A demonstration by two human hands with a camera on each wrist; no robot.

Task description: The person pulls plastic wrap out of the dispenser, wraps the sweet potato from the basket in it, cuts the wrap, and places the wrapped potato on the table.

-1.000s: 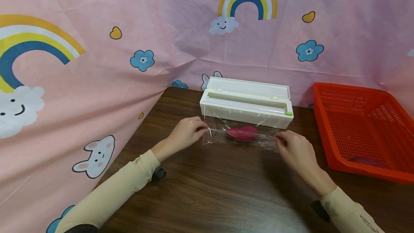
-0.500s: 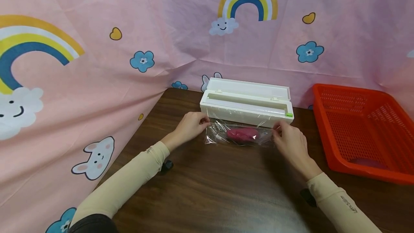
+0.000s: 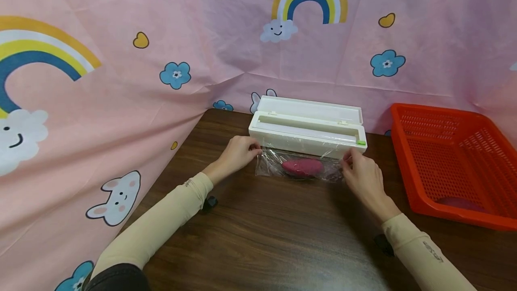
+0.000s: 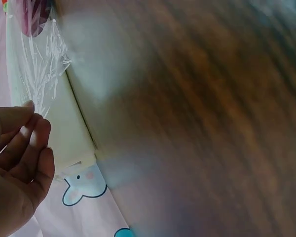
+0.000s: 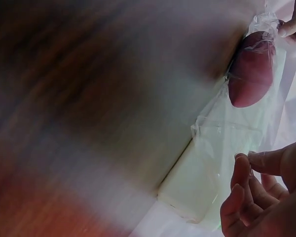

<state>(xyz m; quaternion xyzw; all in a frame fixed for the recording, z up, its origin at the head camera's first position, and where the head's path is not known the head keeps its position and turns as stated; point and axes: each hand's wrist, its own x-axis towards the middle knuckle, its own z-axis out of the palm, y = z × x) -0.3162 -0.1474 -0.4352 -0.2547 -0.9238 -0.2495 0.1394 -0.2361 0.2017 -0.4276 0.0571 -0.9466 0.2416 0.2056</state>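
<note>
Desk (image 3: 258,237), dark wood grain: carried everything below. Basket (image 3: 405,160), orange-red, perforated: stood at the right, one purplish object (image 3: 460,203) inside. Box (image 3: 311,140), white, lid raised: sat at the back, unmoved. Film (image 3: 269,165), clear, creased: stretched between the hands just before the box. Left hand (image 3: 239,152): pinched the film's left end. Right hand (image 3: 363,174): pinched the right end. Both had shifted towards the box within the last second. Item (image 3: 302,167), pink, oval: lay in place behind film; judged better covered by that shift, though coverage underneath could not be told.
</note>
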